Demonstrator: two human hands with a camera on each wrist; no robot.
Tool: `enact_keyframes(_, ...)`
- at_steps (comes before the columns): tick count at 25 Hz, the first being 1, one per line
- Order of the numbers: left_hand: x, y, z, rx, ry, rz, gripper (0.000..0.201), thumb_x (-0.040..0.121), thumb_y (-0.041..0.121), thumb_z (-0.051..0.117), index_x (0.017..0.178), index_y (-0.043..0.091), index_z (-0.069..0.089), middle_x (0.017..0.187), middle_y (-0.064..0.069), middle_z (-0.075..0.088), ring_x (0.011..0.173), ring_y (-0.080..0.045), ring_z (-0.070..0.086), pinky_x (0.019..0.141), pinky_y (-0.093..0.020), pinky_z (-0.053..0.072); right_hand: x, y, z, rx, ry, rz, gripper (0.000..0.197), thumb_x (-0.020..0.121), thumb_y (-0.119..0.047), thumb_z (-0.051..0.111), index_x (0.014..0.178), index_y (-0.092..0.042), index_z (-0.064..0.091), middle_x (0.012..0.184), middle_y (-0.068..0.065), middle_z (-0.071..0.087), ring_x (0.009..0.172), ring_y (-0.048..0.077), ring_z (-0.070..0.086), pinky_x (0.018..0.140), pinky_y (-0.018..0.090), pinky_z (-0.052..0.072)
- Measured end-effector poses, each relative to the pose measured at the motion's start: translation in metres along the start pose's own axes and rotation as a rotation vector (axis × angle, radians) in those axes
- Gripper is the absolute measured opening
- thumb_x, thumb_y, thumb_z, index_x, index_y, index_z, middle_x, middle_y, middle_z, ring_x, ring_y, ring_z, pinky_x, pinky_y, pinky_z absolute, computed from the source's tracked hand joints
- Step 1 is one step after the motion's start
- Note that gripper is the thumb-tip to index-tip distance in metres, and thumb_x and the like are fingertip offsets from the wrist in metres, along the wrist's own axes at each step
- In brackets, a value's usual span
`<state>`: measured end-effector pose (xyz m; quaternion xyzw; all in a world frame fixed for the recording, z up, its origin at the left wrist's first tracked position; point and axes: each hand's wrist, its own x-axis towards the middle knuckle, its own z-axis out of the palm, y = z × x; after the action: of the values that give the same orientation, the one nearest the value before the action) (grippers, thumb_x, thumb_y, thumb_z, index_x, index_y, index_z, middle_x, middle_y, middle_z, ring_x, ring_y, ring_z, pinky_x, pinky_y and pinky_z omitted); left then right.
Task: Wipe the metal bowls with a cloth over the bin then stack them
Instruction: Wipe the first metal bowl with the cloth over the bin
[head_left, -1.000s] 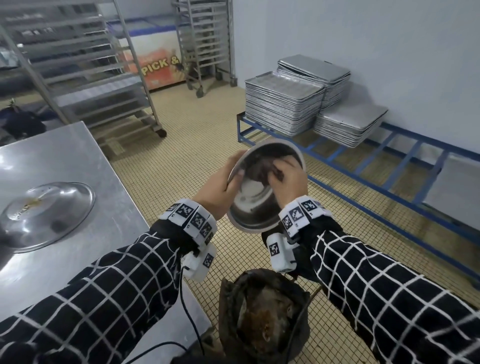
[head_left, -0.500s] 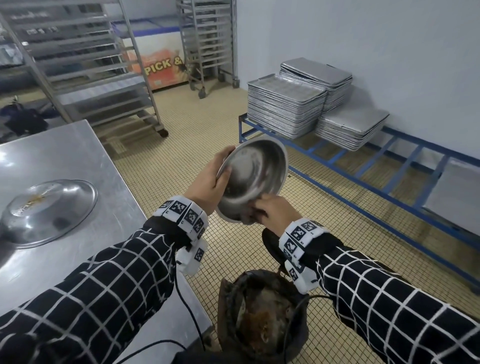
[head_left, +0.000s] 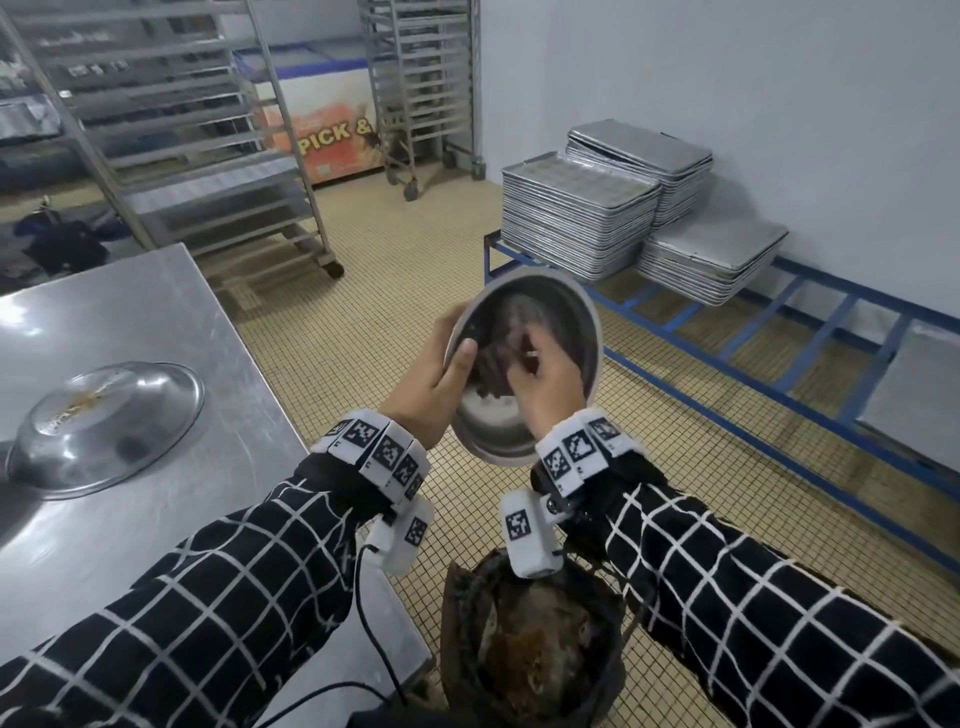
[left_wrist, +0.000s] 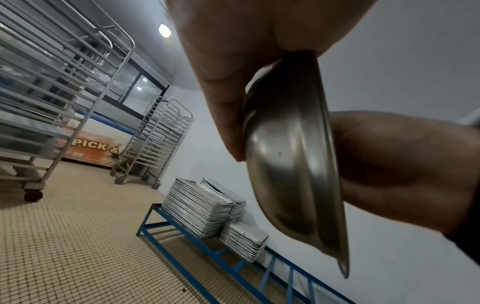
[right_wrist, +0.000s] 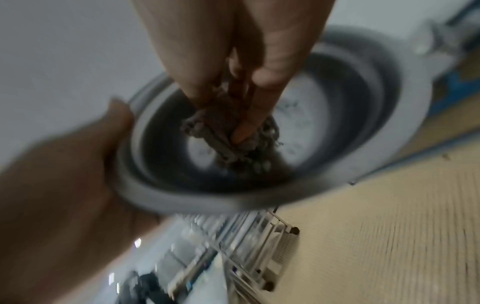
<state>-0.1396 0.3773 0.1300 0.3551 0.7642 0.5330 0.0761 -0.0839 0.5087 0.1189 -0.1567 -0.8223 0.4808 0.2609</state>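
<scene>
I hold a metal bowl (head_left: 576, 332) tilted on edge above the floor, its inside facing me. My left hand (head_left: 441, 374) grips its left rim, thumb inside and fingers behind, as the left wrist view shows on the bowl (left_wrist: 288, 164). My right hand (head_left: 545, 374) is inside the bowl and pinches a dark, dirty cloth (right_wrist: 228, 131) against the bowl's (right_wrist: 389, 102) bottom. A dark bin (head_left: 530, 649) with brown waste stands on the floor below my wrists. Another metal bowl (head_left: 104, 426), with crumbs on it, lies upside down on the steel table (head_left: 156, 312) at left.
Stacks of metal trays (head_left: 582, 213) rest on a low blue frame (head_left: 727, 358) along the right wall. Wheeled tray racks (head_left: 171, 130) stand behind the table and by the far wall (head_left: 421, 88). Tiled floor lies between table and frame.
Half a second ago my right hand was at the bowl's lower edge, outside it. Now it is back inside with the cloth, and the bowl faces me more.
</scene>
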Motion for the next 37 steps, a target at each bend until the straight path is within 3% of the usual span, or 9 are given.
enact_keyframes(4,0.004,-0.001,-0.012,0.028,0.007,0.002,0.035,0.097,0.048,0.029,0.131,0.043,0.027,0.115,0.019,0.051,0.103,0.01,0.053,0.077,-0.009,0.048,-0.014,0.019,0.008,-0.178,-0.402,-0.259,0.03,0.092,-0.012,0.056,0.121,-0.016,0.061,0.115,0.003,0.066,0.106,0.015,0.06,0.099,0.029,0.046)
enact_keyframes(9,0.004,-0.014,-0.025,0.11,0.038,0.006,0.049,0.089,0.063,0.027,0.133,0.043,0.031,0.125,0.002,0.052,0.11,-0.014,0.055,0.082,-0.03,0.05,-0.011,0.033,-0.018,-0.622,-0.641,-0.178,0.026,0.096,-0.015,0.048,0.118,-0.009,0.061,0.118,0.006,0.057,0.105,0.02,0.056,0.09,0.023,0.043)
enact_keyframes(12,0.003,-0.022,-0.025,0.093,0.087,-0.065,0.051,0.095,0.057,0.03,0.141,0.035,0.027,0.134,-0.007,0.047,0.114,-0.022,0.055,0.078,-0.029,0.052,-0.018,0.041,-0.03,-0.431,-0.424,-0.006,0.02,0.097,-0.017,0.05,0.112,-0.012,0.063,0.103,-0.003,0.057,0.086,0.004,0.057,0.071,0.007,0.044)
enact_keyframes(15,0.003,-0.017,-0.022,0.026,0.138,-0.094,0.046,0.099,0.045,0.03,0.142,0.03,0.025,0.131,-0.005,0.047,0.11,-0.017,0.057,0.076,-0.023,0.053,-0.03,0.033,-0.015,-0.073,-0.118,0.026,0.021,0.094,-0.024,0.056,0.11,-0.011,0.064,0.1,-0.004,0.061,0.089,0.006,0.058,0.085,0.024,0.053)
enact_keyframes(19,0.006,0.0,-0.012,-0.029,0.164,-0.047,0.037,0.101,0.037,0.029,0.137,0.028,0.028,0.123,-0.004,0.052,0.1,-0.002,0.056,0.074,-0.014,0.051,-0.055,0.017,0.024,0.006,-0.276,-0.291,0.041,0.094,-0.044,0.042,0.109,-0.011,0.059,0.1,-0.004,0.061,0.092,0.002,0.058,0.083,0.024,0.049)
enact_keyframes(26,0.002,0.003,-0.023,0.038,0.116,0.0,0.053,0.09,0.062,0.029,0.136,0.037,0.034,0.132,0.004,0.051,0.12,-0.008,0.051,0.098,-0.042,0.048,-0.035,0.062,0.008,-0.699,-0.505,-0.362,0.089,0.081,-0.067,-0.022,0.152,-0.028,0.016,0.157,-0.005,0.022,0.147,0.017,0.007,0.121,0.041,0.008)
enact_keyframes(30,0.001,0.01,-0.02,0.071,0.123,0.011,0.054,0.09,0.063,0.028,0.137,0.037,0.034,0.133,0.004,0.051,0.121,-0.01,0.05,0.099,-0.045,0.047,-0.051,0.043,0.03,-0.341,-0.525,-0.362,0.068,0.093,-0.059,0.001,0.151,-0.027,0.018,0.158,-0.007,0.02,0.147,0.014,0.002,0.12,0.038,0.004)
enact_keyframes(34,0.003,0.017,-0.026,0.09,0.123,0.0,0.042,0.095,0.056,0.029,0.133,0.043,0.037,0.125,0.005,0.056,0.113,-0.009,0.055,0.094,-0.04,0.05,-0.044,0.048,0.015,-0.721,-0.408,-0.314,0.072,0.089,-0.058,-0.011,0.15,-0.031,0.015,0.158,-0.007,0.019,0.145,0.015,-0.007,0.117,0.035,-0.008)
enact_keyframes(37,-0.004,0.018,-0.025,0.007,0.09,-0.135,0.024,0.102,0.045,0.028,0.125,0.047,0.034,0.11,0.02,0.055,0.097,0.011,0.054,0.083,-0.008,0.045,-0.022,0.062,-0.01,-0.992,-0.3,-0.213,0.062,0.095,-0.052,-0.002,0.152,-0.028,0.0,0.16,-0.005,-0.006,0.143,0.023,-0.021,0.116,0.049,-0.008)
